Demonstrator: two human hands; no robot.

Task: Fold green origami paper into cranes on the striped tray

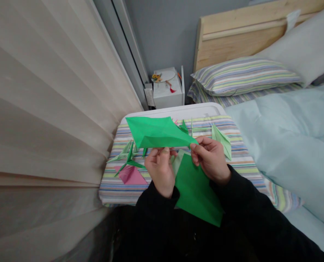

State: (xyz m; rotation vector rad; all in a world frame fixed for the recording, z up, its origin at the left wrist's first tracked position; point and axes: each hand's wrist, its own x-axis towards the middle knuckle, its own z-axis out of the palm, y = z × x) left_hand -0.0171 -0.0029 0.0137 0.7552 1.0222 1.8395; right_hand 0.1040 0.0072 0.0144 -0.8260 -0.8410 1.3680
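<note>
Your left hand (160, 171) and right hand (211, 160) are raised in front of you, each pinching the green origami paper (158, 133) between thumb and curled fingers (205, 149). The pinch seems meant to keep the creased upper part taut and clear of the things below, while a lower flap hangs toward your black sleeves (156, 207); you can't tell whether it's one sheet or two. Just beyond, pale green paper cranes (222, 142) and a pink folded paper (130, 175) lie on the striped cover (115, 191) to either side, perhaps leaving your hands room. Farther off, there's a white box (167, 92) — then a striped pillow (243, 76) and a wooden headboard (232, 40).
</note>
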